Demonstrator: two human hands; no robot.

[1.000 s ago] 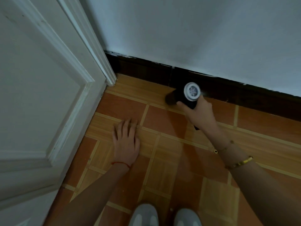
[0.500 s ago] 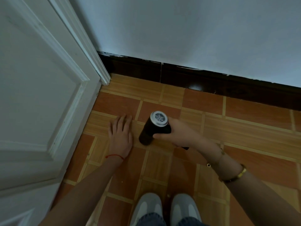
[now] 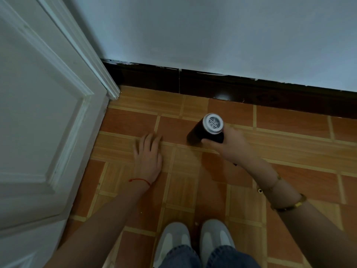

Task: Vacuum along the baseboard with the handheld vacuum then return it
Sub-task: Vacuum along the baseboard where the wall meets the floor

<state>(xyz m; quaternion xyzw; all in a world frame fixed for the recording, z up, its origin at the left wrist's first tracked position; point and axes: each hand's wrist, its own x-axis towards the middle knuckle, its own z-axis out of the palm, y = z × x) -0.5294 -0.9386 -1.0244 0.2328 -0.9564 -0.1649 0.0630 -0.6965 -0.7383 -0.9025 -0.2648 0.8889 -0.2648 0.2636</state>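
The handheld vacuum is a short black cylinder with a silver vented end cap facing up. My right hand is shut on its grip, and the nozzle end points down and left at the orange floor tiles, well short of the wall. The dark glossy baseboard runs along the foot of the pale wall behind it. My left hand lies flat on the floor to the vacuum's left, fingers spread, with a red string at the wrist.
A white panelled door stands open on the left, its edge and the white door trim meeting the baseboard. My two grey shoes are at the bottom centre. The tiled floor stretches away to the right.
My right hand pulled the vacuum back from the baseboard toward my left hand, then shifted it slightly right and farther out. My left hand stayed flat on the floor.
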